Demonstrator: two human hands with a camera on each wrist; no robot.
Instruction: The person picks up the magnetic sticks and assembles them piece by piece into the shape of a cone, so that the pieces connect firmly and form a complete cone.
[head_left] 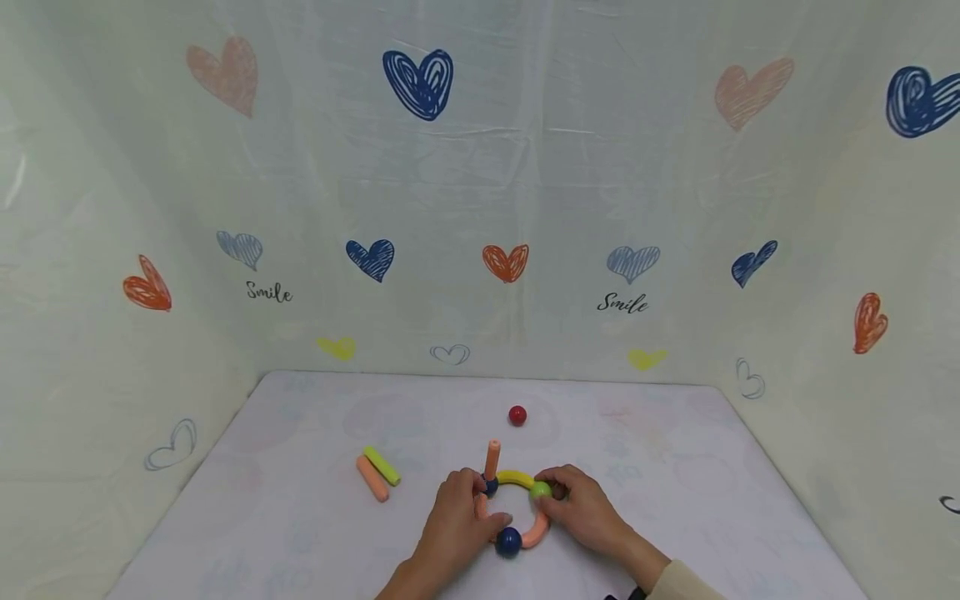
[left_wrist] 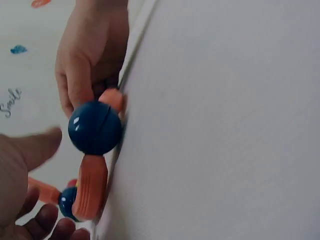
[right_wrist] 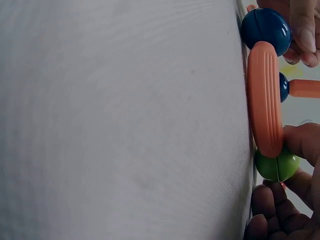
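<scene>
The background is a pale hanging cloth (head_left: 570, 192) printed with hearts and the word "Smile"; it stands behind and to both sides of a light-covered table (head_left: 675, 500).

Two bare hands work at the table's near middle. The right hand (head_left: 588, 508) pinches a green ball (head_left: 541, 491) between thumb and fingers, a hold that presumably keeps that joint steady. The left hand (head_left: 457, 517) is spread and loosely bent around the opposite side, its thumb apart from the near blue ball (head_left: 508, 542) in the left wrist view; its placing suggests guarding or guiding rather than gripping.

Between the hands a ring of curved rods and balls lies on the table. A yellow curved rod (head_left: 515, 477) forms its far side, running from the green ball to the far blue ball (head_left: 491, 485); orange curved rods (head_left: 536, 530) form the nearer sides. Whether the left one is fully seated at the far blue ball cannot be told, since fingers cover it.

A straight orange rod (head_left: 492, 460) stands upright on the far blue ball, which likely serves as its base.

Set aside to the left, side by side, lie a loose orange rod (head_left: 372, 478) and a yellow-green rod (head_left: 382, 466), apparently spares within reach. A red ball (head_left: 517, 415) sits alone beyond the ring.
</scene>
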